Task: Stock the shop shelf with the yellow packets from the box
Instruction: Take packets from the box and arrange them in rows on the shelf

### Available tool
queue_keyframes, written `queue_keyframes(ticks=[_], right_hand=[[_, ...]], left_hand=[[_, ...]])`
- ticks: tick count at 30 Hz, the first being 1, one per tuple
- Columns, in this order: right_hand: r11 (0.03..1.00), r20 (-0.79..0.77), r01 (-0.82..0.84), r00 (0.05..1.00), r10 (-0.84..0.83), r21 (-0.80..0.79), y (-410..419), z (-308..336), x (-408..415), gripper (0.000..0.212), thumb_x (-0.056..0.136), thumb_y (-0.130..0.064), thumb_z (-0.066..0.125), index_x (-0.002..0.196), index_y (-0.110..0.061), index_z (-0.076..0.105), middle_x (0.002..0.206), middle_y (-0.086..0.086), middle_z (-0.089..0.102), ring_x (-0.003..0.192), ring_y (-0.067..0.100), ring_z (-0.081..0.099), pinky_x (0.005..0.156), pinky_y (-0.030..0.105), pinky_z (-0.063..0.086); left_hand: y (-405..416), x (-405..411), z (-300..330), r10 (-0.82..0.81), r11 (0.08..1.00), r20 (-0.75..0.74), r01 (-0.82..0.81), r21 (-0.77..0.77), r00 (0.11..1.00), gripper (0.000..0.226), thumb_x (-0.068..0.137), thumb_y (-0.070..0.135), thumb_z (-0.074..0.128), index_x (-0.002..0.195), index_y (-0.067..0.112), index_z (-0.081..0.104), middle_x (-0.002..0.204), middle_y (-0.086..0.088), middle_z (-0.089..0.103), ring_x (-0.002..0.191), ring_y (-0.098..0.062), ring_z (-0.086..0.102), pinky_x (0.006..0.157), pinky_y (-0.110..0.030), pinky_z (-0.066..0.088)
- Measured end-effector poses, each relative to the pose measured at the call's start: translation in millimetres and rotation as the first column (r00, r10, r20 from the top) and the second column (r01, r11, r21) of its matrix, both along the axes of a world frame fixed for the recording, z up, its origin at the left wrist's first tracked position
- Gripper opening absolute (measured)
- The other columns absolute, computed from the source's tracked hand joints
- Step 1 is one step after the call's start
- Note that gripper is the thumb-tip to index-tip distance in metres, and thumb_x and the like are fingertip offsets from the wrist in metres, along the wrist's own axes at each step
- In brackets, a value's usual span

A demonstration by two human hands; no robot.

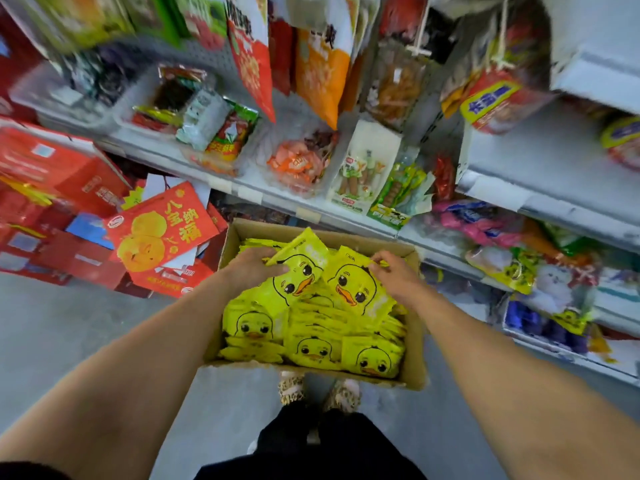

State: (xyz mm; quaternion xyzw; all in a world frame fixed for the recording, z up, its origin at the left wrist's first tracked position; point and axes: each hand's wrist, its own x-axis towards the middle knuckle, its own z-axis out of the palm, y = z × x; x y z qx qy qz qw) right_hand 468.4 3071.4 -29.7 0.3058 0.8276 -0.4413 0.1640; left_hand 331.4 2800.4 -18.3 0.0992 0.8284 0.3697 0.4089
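Observation:
An open cardboard box (414,341) on the floor holds several yellow packets (311,344) printed with a duck face. My left hand (254,266) reaches into the far left of the box and grips a raised yellow packet (299,268). My right hand (394,275) pinches the upper edge of another yellow packet (356,285) lifted a little above the pile. The white shop shelf (311,213) runs just behind the box.
Clear bins of snacks (298,164) and sausage packs (363,168) fill the shelf above the box. Hanging bags (318,71) dangle overhead. Red gift boxes (162,233) are stacked at the left. Lower shelves with mixed packets (512,261) extend to the right. My feet (318,393) stand on grey floor.

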Motion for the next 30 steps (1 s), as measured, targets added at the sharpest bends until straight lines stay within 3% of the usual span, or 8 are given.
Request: queue_keyframes(ticks=[3,5,10,13,16,23,26,30], right_hand=[[0.997,-0.068,0.075,0.995,-0.073,0.029,20,40,-1,0.027,0.102,-0.034,0.051,0.115,-0.012,0.059,0.111,0.009,0.062,0.097,0.022,0.057,0.074,0.030,0.043],[0.988,-0.129,0.152,0.980,-0.152,-0.012,34,67,1,0.037,0.097,-0.045,0.056,0.111,-0.012,0.061,0.110,0.008,0.064,0.095,0.020,0.058,0.073,0.029,0.044],[0.938,-0.209,0.216,0.938,-0.276,-0.270,82,105,7,0.093,0.041,-0.077,0.084,0.108,-0.017,0.064,0.104,0.005,0.074,0.094,0.026,0.072,0.086,0.050,0.058],[0.939,-0.303,0.158,0.919,-0.253,-0.305,99,158,16,0.069,0.054,-0.048,0.094,0.106,-0.015,0.063,0.094,0.005,0.076,0.082,0.023,0.075,0.078,0.044,0.061],[0.943,-0.368,0.099,0.904,-0.219,-0.317,131,199,31,0.023,0.078,-0.023,0.083,0.095,-0.018,0.069,0.080,0.000,0.077,0.069,0.016,0.073,0.066,0.033,0.061],[0.954,-0.476,0.095,0.850,-0.227,-0.286,245,279,80,0.024,0.079,-0.022,0.081,0.096,-0.008,0.073,0.092,0.014,0.076,0.079,0.028,0.072,0.078,0.045,0.059],[0.946,-0.521,0.109,0.812,-0.262,-0.306,298,312,100,0.022,0.081,-0.020,0.079,0.096,-0.007,0.071,0.083,0.009,0.076,0.066,0.019,0.072,0.060,0.032,0.059],[0.951,-0.547,0.125,0.793,-0.267,-0.282,357,347,121,0.022,0.081,-0.017,0.079,0.099,-0.008,0.070,0.085,0.009,0.076,0.063,0.018,0.072,0.057,0.031,0.059]], left_hand=[[26,-3,36,0.050,0.983,0.048,-0.058,0.177,0.998,0.018,0.089,0.023,0.070,0.106,0.016,0.070,0.101,-0.004,0.072,0.080,-0.005,0.067,0.076,-0.020,0.055],[42,-4,59,0.076,0.967,0.077,-0.092,0.239,0.994,0.024,0.090,0.024,0.069,0.112,0.013,0.069,0.108,-0.006,0.073,0.098,-0.016,0.069,0.095,-0.040,0.053],[93,1,123,0.158,0.916,0.094,-0.181,0.357,0.983,0.018,0.096,0.023,0.059,0.111,0.017,0.067,0.099,-0.004,0.075,0.087,-0.022,0.072,0.084,-0.043,0.057],[126,14,153,0.171,0.896,0.043,-0.174,0.409,0.984,0.017,0.099,0.027,0.053,0.106,0.017,0.066,0.098,-0.005,0.073,0.075,-0.011,0.072,0.067,-0.026,0.058],[157,34,177,0.184,0.862,0.101,-0.210,0.462,0.978,0.024,0.093,0.031,0.061,0.108,0.013,0.068,0.102,-0.010,0.074,0.086,-0.023,0.073,0.072,-0.035,0.060],[261,72,246,0.186,0.836,-0.029,-0.143,0.529,0.982,0.059,0.063,0.043,0.087,0.111,0.012,0.070,0.112,-0.013,0.072,0.106,-0.033,0.067,0.099,-0.055,0.048],[314,99,277,0.233,0.771,0.011,-0.191,0.607,0.972,0.026,0.086,0.020,0.071,0.109,0.009,0.068,0.096,-0.010,0.075,0.084,-0.025,0.074,0.077,-0.046,0.060],[374,120,304,0.193,0.756,0.025,-0.166,0.633,0.981,0.030,0.089,0.012,0.066,0.118,0.005,0.062,0.102,-0.016,0.073,0.079,-0.027,0.073,0.057,-0.036,0.059]])
